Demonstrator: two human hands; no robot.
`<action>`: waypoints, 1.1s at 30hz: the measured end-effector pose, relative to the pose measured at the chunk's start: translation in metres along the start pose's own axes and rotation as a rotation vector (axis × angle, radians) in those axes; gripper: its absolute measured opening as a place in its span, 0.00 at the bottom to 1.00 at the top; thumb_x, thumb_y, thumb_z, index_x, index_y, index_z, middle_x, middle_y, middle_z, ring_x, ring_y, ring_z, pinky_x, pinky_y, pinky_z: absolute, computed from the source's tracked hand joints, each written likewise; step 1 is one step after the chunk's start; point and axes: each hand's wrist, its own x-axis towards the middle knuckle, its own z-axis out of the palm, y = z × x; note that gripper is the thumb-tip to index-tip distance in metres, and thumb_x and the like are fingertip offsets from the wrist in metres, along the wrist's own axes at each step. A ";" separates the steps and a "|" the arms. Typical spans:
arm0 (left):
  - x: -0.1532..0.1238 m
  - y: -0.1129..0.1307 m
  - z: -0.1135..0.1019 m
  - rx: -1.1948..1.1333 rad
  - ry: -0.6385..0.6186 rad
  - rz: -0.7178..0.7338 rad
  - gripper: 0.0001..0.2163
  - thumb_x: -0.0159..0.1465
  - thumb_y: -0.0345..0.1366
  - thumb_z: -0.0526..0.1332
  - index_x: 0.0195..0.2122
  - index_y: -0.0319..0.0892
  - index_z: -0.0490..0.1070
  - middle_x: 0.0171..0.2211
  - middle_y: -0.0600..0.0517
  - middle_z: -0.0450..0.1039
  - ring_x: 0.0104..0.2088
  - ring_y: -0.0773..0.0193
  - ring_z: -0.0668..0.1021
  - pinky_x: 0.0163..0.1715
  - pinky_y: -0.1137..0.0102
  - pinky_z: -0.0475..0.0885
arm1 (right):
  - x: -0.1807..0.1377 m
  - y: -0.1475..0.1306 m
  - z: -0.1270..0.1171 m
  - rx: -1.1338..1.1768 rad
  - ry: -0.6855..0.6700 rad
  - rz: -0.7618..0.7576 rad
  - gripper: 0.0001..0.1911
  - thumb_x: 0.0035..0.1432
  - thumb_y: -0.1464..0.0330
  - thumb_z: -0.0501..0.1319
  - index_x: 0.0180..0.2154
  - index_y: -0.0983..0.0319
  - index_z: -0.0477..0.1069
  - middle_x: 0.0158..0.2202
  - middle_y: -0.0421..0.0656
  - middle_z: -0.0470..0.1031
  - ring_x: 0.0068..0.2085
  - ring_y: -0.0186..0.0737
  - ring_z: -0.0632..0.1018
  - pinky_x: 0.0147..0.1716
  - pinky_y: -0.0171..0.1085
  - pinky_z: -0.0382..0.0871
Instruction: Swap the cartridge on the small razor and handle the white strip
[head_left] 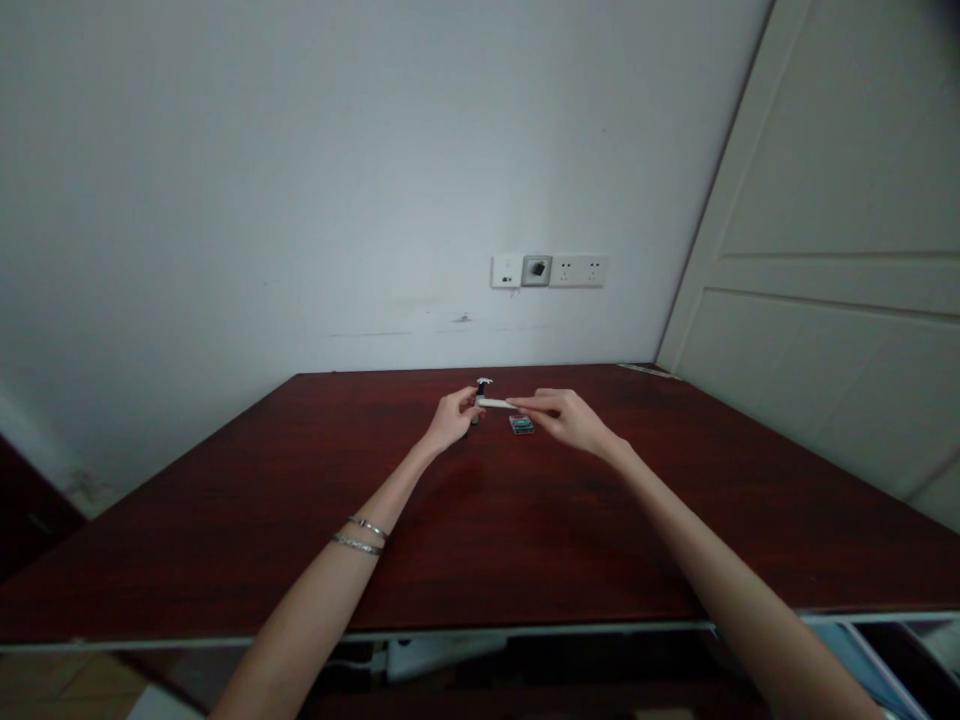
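My left hand [453, 418] is closed round a small upright black-and-white object with a T-shaped top [484, 384], a little above the far part of the tabletop. Its exact kind is too small to make out. My right hand [564, 418] pinches one end of a slim white stick [495, 403], held nearly level. The stick's other end meets the upright object beside my left fingertips; whether they are joined I cannot tell. Under the stick, a small clear case with green in it [521, 425] lies on the dark red table [480, 540], near my right fingers.
Behind the table rises a pale wall with a row of sockets and switches [550, 271]. A white panelled door [825, 260] stands along the right side. A thin pale strip [649, 371] lies at the far right corner. Below the front edge is an open shelf with several items.
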 end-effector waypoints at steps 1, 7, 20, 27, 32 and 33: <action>0.000 0.001 0.000 -0.009 -0.001 -0.005 0.08 0.54 0.28 0.57 0.36 0.37 0.68 0.27 0.52 0.72 0.27 0.68 0.75 0.31 0.73 0.68 | -0.001 0.000 0.002 0.002 0.009 0.001 0.18 0.60 0.62 0.52 0.49 0.57 0.70 0.29 0.43 0.74 0.27 0.34 0.69 0.28 0.33 0.61; -0.002 0.009 0.003 -0.077 -0.018 -0.050 0.06 0.52 0.27 0.57 0.32 0.37 0.66 0.24 0.53 0.71 0.24 0.69 0.75 0.28 0.74 0.69 | -0.006 0.000 0.007 -0.055 0.060 0.048 0.17 0.60 0.62 0.52 0.50 0.55 0.69 0.29 0.42 0.72 0.27 0.34 0.69 0.28 0.32 0.60; -0.010 0.035 0.014 -0.236 -0.053 -0.264 0.06 0.56 0.31 0.59 0.33 0.36 0.64 0.24 0.52 0.70 0.22 0.66 0.76 0.21 0.73 0.71 | 0.008 0.008 0.018 -0.350 0.194 0.083 0.19 0.62 0.63 0.49 0.53 0.50 0.66 0.33 0.43 0.71 0.28 0.33 0.69 0.26 0.30 0.56; -0.010 0.036 0.010 -0.285 -0.049 -0.311 0.06 0.55 0.31 0.59 0.33 0.36 0.64 0.23 0.51 0.71 0.22 0.65 0.77 0.21 0.72 0.72 | 0.011 0.026 0.025 -0.299 0.315 0.148 0.18 0.61 0.63 0.51 0.51 0.52 0.68 0.32 0.43 0.71 0.30 0.34 0.70 0.28 0.30 0.58; -0.010 0.036 0.009 -0.262 -0.065 -0.327 0.06 0.55 0.32 0.60 0.33 0.36 0.65 0.24 0.50 0.71 0.22 0.65 0.77 0.21 0.73 0.72 | 0.016 0.016 0.033 -0.244 0.260 0.092 0.18 0.62 0.63 0.50 0.52 0.51 0.67 0.32 0.43 0.70 0.30 0.32 0.70 0.29 0.30 0.59; -0.010 0.035 0.009 -0.260 -0.066 -0.327 0.07 0.55 0.33 0.60 0.33 0.36 0.65 0.24 0.50 0.71 0.23 0.65 0.77 0.20 0.73 0.72 | 0.015 0.019 0.033 -0.244 0.254 0.090 0.18 0.62 0.63 0.50 0.52 0.51 0.67 0.32 0.43 0.70 0.29 0.32 0.69 0.28 0.29 0.59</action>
